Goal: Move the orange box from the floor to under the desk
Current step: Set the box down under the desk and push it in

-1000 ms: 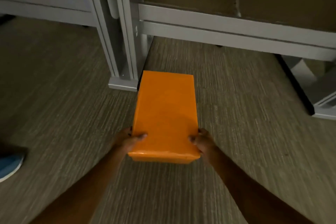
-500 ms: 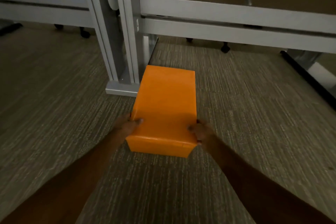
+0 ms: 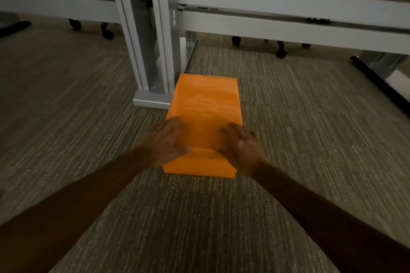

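Note:
The orange box (image 3: 205, 104) lies flat on the carpet, its far end beside the foot of the grey desk leg (image 3: 153, 60). My left hand (image 3: 165, 141) rests palm down on the near left part of its top, fingers spread. My right hand (image 3: 240, 145) lies the same way on the near right part. Neither hand wraps around the box. The desk's grey crossbeam (image 3: 288, 17) runs across the view just beyond the box.
Chair casters (image 3: 281, 52) stand on the carpet behind the beam, and more casters (image 3: 106, 32) at the back left. A second desk foot with a dark edge (image 3: 381, 77) slants in at the right. Open carpet (image 3: 310, 117) lies to the right of the box.
The box went from held at its near corners to lying on the carpet farther in beside the desk leg. Both hands moved from its sides onto its top.

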Demonstrator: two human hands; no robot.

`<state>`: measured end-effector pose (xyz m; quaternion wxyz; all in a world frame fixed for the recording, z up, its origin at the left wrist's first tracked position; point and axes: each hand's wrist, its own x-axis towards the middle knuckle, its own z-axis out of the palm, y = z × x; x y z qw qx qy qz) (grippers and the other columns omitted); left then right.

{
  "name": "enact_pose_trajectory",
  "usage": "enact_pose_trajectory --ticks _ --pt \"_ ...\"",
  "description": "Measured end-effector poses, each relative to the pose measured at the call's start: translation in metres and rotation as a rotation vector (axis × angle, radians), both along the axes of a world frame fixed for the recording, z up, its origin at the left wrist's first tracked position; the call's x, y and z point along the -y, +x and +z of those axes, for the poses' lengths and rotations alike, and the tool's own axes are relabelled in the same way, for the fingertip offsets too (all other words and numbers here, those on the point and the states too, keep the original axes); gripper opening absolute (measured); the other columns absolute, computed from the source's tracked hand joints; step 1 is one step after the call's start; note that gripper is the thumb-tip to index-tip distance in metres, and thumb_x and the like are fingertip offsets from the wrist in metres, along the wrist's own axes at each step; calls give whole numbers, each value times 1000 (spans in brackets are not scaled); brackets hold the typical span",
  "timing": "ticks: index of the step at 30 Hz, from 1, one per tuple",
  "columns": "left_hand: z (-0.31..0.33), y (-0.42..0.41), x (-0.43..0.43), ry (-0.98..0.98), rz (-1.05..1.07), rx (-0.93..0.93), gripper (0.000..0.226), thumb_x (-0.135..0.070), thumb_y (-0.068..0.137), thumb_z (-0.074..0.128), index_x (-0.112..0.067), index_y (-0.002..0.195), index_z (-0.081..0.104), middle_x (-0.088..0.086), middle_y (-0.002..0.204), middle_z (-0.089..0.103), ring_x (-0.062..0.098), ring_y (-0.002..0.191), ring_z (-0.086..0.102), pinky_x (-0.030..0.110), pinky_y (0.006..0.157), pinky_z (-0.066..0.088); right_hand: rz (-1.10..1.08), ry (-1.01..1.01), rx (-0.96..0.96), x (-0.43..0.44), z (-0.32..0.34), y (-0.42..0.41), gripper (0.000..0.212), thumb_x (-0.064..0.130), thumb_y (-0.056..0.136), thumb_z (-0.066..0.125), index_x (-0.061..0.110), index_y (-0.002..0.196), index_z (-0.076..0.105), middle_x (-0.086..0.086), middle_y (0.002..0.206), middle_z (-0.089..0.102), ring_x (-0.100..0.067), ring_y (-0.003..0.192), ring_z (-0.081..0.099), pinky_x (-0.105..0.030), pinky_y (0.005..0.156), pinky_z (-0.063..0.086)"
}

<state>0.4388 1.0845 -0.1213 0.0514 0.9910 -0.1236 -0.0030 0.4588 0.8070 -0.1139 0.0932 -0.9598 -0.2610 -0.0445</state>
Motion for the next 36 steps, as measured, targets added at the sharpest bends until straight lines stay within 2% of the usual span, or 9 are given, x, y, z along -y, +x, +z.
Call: enact_pose_trajectory --ticks 3,6,11,15,17,19,24,31,36 --pt "-4 -8 -5 238 -202 96 75 -70 87 22 -32 151 9 6 161 17 28 147 19 52 115 22 155 -97 98 -6 -8 -14 54 52 93 41 27 140 47 -9 149 45 -29 135 44 -55 104 36" --pt "-7 -10 -8 293 -246 111 65 -52 93 30 -28 151 14 9 160 23 27 146 23 49 115 28 184 -165 138 -12 -15 -17 46 34 90 50 25 135 52 -7 141 55 -29 130 51 -53 99 42" --pt "-6 -3 -9 257 -212 110 61 -43 95 42 -26 151 21 8 157 30 27 144 29 50 105 42 150 -137 127 -17 -19 -7 49 22 85 61 24 133 55 -7 137 60 -28 127 55 -50 98 46" --pt "-9 17 -7 233 -126 66 63 -39 96 45 -28 151 17 5 160 24 25 146 23 51 100 46 112 -150 113 -22 -20 9 55 19 89 54 29 142 45 -1 148 49 -25 140 41 -51 111 32" --pt "-8 30 -6 209 -92 21 64 -38 96 46 -30 151 15 4 161 21 24 147 20 52 102 44 82 -162 107 -23 -20 18 57 18 92 46 33 146 37 3 153 42 -24 144 33 -51 113 26" --pt "-7 43 -6 180 -87 -3 64 -34 95 49 -29 151 17 5 160 22 26 147 20 52 105 41 60 -136 87 -26 -19 28 59 17 92 41 35 148 32 4 155 38 -22 145 31 -46 112 27" --pt "-7 69 -8 136 -69 -2 64 -28 94 53 -25 150 23 9 159 24 28 146 23 50 109 36 59 -64 54 -34 -19 54 63 10 90 42 33 149 34 2 157 34 -21 146 29 -42 116 25" --pt "-5 98 -6 115 -20 -14 63 -26 94 53 -26 150 24 8 159 24 32 142 30 51 106 39 68 -85 14 -40 -25 91 64 8 92 42 29 151 30 0 160 29 -23 148 23 -44 118 19" --pt "-1 116 -4 42 30 -22 60 -24 94 54 -23 149 30 10 158 26 34 140 32 49 109 36 81 -73 -31 -46 -23 111 58 20 95 44 23 151 30 -7 160 27 -30 148 22 -53 117 19"
